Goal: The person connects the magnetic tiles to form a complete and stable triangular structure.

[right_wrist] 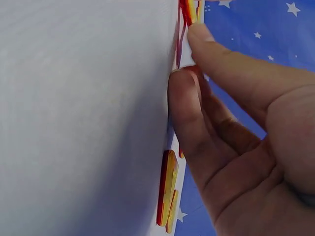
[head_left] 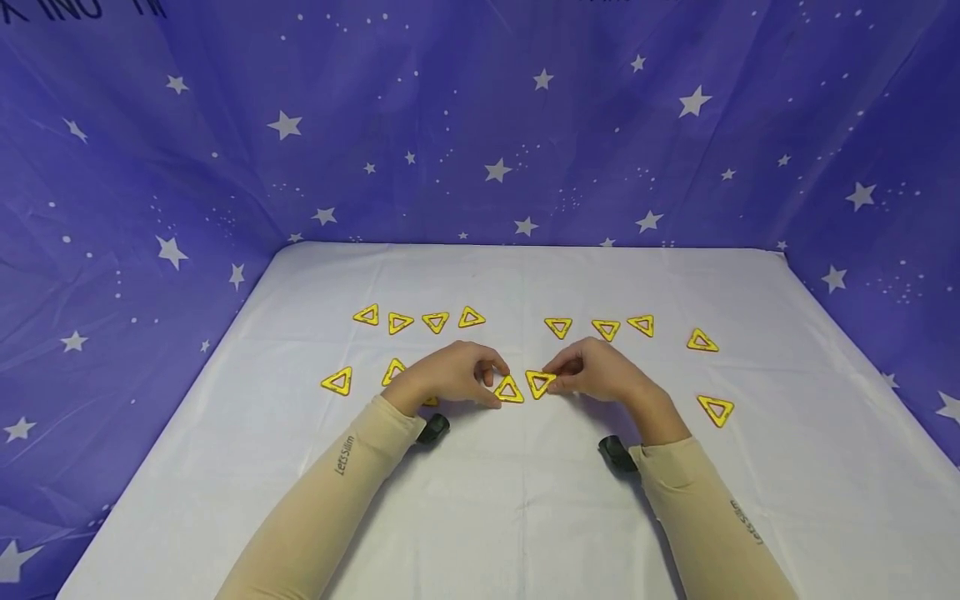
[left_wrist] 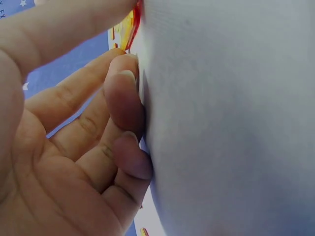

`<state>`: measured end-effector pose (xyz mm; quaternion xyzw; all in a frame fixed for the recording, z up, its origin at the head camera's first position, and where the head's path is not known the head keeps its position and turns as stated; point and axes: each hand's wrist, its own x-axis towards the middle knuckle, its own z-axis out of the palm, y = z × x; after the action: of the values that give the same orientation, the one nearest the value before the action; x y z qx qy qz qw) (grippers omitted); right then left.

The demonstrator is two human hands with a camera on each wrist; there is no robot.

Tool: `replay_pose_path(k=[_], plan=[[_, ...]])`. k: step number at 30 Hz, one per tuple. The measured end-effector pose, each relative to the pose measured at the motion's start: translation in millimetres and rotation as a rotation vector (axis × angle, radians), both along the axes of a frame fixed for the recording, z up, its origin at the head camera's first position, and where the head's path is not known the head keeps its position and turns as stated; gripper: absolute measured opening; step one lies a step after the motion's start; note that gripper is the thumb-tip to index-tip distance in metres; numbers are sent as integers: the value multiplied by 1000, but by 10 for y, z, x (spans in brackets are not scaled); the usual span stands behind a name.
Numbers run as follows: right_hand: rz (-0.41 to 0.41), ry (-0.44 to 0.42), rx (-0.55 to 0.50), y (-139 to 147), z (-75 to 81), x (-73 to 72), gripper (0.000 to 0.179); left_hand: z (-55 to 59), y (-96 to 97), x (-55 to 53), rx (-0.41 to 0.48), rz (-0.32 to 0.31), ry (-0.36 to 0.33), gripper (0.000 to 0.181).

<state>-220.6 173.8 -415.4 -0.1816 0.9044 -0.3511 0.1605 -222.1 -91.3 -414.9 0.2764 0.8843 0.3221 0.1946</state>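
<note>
Hands (head_left: pixel 453 372) (head_left: pixel 600 372) pinching triangles (head_left: pixel 510 398) (head_left: pixel 540 374), narrow gap between edges

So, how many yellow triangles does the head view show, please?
14 yellow triangles: four back-left, four back-right, three mid-left, one mid-right, one at the left hand, one at the right hand; more may be hidden.

A creased white cloth (head_left: pixel 517 525) covered the tabletop (head_left: pixel 847 517). Behind it and along both sides hung a glossy blue-purple curtain (head_left: pixel 450 200), printed with pale five-pointed stars (head_left: pixel 286 125) and small white dots (head_left: pixel 215 155). Dark lettering (head_left: pixel 58 8), cut off by the top edge, showed at upper left.
</note>
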Motion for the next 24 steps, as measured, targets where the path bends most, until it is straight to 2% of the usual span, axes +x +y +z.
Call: replay_pose_path(k=[12, 24], plan=[[48, 16, -100, -32, 59, 16, 24, -24, 38, 6, -29, -1, 20, 39], [89, 35, -100, -127, 140, 80, 21, -27, 71, 15, -11, -30, 49, 38]])
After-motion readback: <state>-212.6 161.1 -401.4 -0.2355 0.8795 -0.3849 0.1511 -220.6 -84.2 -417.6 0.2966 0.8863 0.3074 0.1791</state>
